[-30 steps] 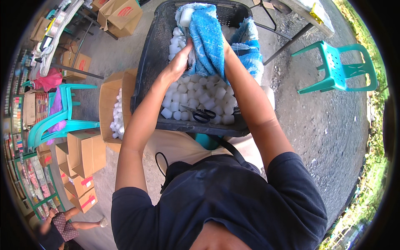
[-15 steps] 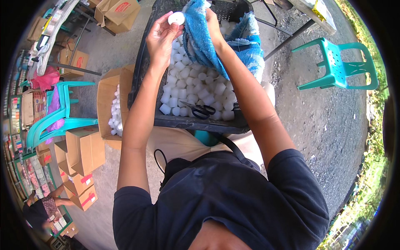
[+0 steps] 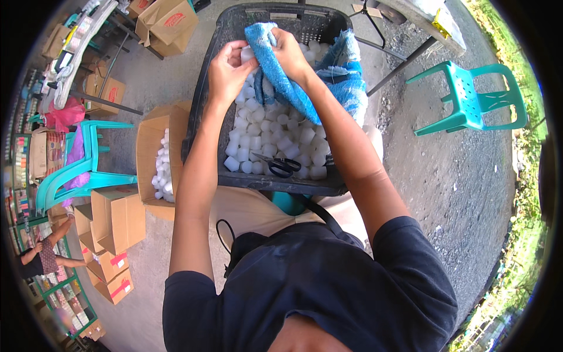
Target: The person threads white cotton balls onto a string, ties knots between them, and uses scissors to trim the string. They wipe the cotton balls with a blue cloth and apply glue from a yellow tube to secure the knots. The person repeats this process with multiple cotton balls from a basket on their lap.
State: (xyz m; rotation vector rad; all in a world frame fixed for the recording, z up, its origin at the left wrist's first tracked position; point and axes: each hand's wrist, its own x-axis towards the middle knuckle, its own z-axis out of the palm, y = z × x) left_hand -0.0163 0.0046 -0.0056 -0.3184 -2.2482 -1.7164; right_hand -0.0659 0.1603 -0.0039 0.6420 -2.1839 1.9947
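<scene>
My left hand [image 3: 227,75] pinches a small white cylinder [image 3: 247,55] between thumb and fingers. Against its side lies a blue cloth [image 3: 280,87], bunched and gripped by my right hand [image 3: 291,57]. The cloth hangs down and trails over the right side of a black plastic crate [image 3: 258,181]. Inside the crate, below both hands, is a heap of similar white cylinders [image 3: 255,130]. Black-handled scissors [image 3: 284,168] rest on the heap near the crate's front edge. The cloth and fingers cover part of the held cylinder.
Left of the crate, an open cardboard box [image 3: 153,120] holds more white pieces. Beyond it are green plastic chairs [image 3: 88,158] and stacked cartons [image 3: 120,220]. A person [image 3: 47,258] is at the far left by shelves. Another green chair [image 3: 469,97] stands at right, near a table [image 3: 431,20].
Both hands have come slightly down and nearer, with the cloth and cylinder. The cylinder's round face, turned up before, is now partly behind the cloth. The person at far left has shifted position.
</scene>
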